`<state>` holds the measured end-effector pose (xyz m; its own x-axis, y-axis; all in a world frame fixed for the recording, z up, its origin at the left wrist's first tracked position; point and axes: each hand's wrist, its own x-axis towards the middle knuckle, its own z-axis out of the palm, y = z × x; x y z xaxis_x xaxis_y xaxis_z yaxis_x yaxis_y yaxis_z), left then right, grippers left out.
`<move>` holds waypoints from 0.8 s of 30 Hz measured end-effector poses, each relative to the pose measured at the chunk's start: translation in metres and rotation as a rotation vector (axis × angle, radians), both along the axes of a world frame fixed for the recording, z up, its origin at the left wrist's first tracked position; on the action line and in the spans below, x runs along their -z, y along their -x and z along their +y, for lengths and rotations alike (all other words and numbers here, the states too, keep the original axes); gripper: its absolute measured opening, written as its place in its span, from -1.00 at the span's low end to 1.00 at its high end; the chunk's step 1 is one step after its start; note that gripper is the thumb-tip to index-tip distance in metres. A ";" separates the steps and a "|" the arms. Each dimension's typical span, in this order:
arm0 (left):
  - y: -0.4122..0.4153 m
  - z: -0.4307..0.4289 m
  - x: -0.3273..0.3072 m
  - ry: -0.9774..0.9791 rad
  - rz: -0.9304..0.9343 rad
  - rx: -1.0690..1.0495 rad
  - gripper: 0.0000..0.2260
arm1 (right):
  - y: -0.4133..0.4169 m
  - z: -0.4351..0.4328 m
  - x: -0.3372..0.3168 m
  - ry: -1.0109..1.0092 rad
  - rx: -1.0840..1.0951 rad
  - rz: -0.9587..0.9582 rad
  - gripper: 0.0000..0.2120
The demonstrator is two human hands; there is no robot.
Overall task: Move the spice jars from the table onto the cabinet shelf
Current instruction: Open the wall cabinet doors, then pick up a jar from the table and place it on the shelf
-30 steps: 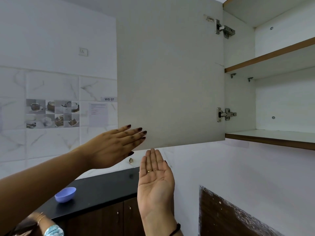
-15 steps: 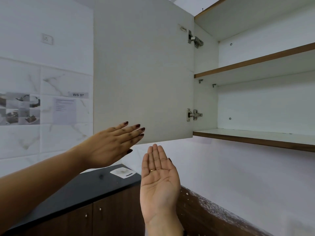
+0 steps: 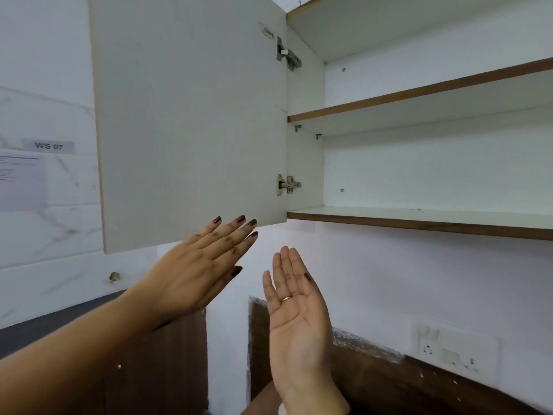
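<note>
The wall cabinet stands with its pale door (image 3: 191, 121) swung wide to the left. Its lower shelf (image 3: 419, 224) and upper shelf (image 3: 419, 94) are white with brown front edges, and both look bare. My left hand (image 3: 197, 271) is flat, fingers stretched out, just below the door's bottom edge; I cannot tell whether it touches it. My right hand (image 3: 294, 304) is raised palm up, fingers straight, holding nothing, below and left of the lower shelf. No spice jars are in view.
A dark counter (image 3: 45, 327) over brown base cabinets (image 3: 155, 369) runs along the left. A white socket plate (image 3: 452, 351) sits on the wall at lower right. Papers marked WS 07 (image 3: 49, 146) hang on the tiled wall.
The view has swung to the right, bringing more of the cabinet shelves and a wall socket into sight. Both hands keep nearly the same flat pose.
</note>
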<state>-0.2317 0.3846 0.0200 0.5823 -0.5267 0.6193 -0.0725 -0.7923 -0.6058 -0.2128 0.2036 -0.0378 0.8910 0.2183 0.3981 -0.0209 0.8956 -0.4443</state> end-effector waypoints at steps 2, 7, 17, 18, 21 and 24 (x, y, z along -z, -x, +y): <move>-0.007 -0.010 0.015 0.079 0.010 0.056 -0.51 | 0.000 -0.009 0.007 0.052 0.078 -0.022 -0.62; -0.023 -0.036 0.056 0.299 0.060 0.215 -0.52 | 0.002 -0.028 0.030 0.127 0.198 -0.023 -0.62; -0.018 -0.080 0.120 0.645 0.212 0.470 -0.52 | 0.024 -0.066 0.078 0.285 0.451 -0.110 -0.37; -0.018 -0.083 0.127 0.677 0.221 0.485 -0.52 | 0.024 -0.072 0.083 0.303 0.467 -0.132 -0.51; -0.020 -0.093 0.145 0.781 0.242 0.523 -0.53 | 0.022 -0.087 0.098 0.362 0.497 -0.151 -0.63; -0.025 -0.104 0.165 0.908 0.270 0.565 -0.54 | 0.017 -0.101 0.115 0.378 0.532 -0.105 -0.60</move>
